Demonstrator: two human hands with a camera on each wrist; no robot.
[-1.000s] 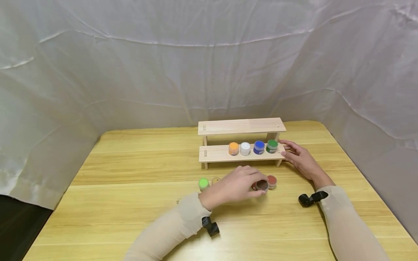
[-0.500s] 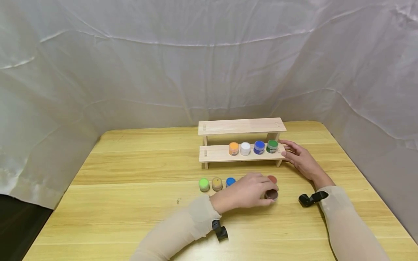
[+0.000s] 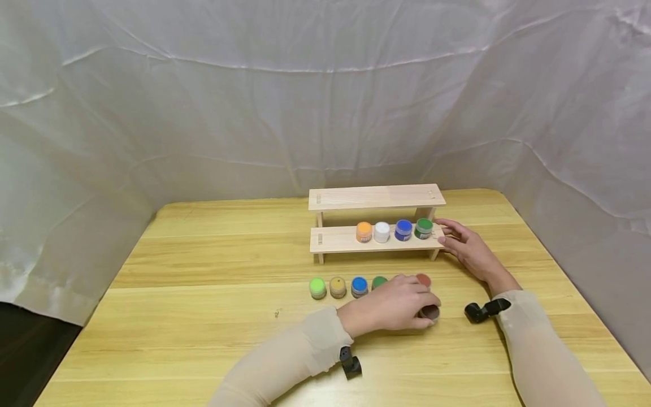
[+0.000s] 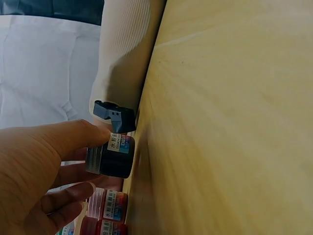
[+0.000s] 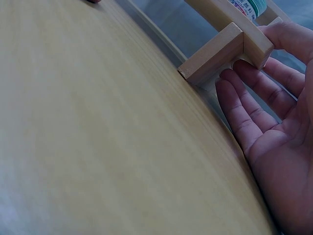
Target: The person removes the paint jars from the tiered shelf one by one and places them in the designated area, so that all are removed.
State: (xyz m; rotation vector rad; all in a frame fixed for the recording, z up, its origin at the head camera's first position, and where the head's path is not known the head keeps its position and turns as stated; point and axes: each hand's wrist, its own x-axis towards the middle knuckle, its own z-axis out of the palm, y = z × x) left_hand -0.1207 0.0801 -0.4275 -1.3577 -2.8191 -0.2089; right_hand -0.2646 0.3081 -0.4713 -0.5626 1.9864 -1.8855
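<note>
My left hand (image 3: 396,305) pinches a dark paint jar (image 3: 431,312) between thumb and fingers. In the left wrist view this jar (image 4: 117,159) lies sideways in the picture, close over the tabletop, its label showing. Just beyond it is a red paint jar (image 3: 423,280), partly covered by the fingers. My right hand (image 3: 473,254) grips the right end of a two-step wooden rack (image 3: 335,240). In the right wrist view its thumb is at the end of the board (image 5: 257,44), with the other fingers bent below and beside it.
On the lower step stand orange (image 3: 363,232), white (image 3: 382,232), blue (image 3: 403,230) and green (image 3: 424,228) jars. Left of my left hand, light green (image 3: 317,288), ochre (image 3: 338,287), blue (image 3: 359,287) and green (image 3: 378,282) jars line the table. Grey cloth (image 3: 325,113) hangs behind.
My left hand has carried the dark jar rightward and nearer to me, out of the row, uncovering the blue and green jars. My right hand and the rack have stayed put.
</note>
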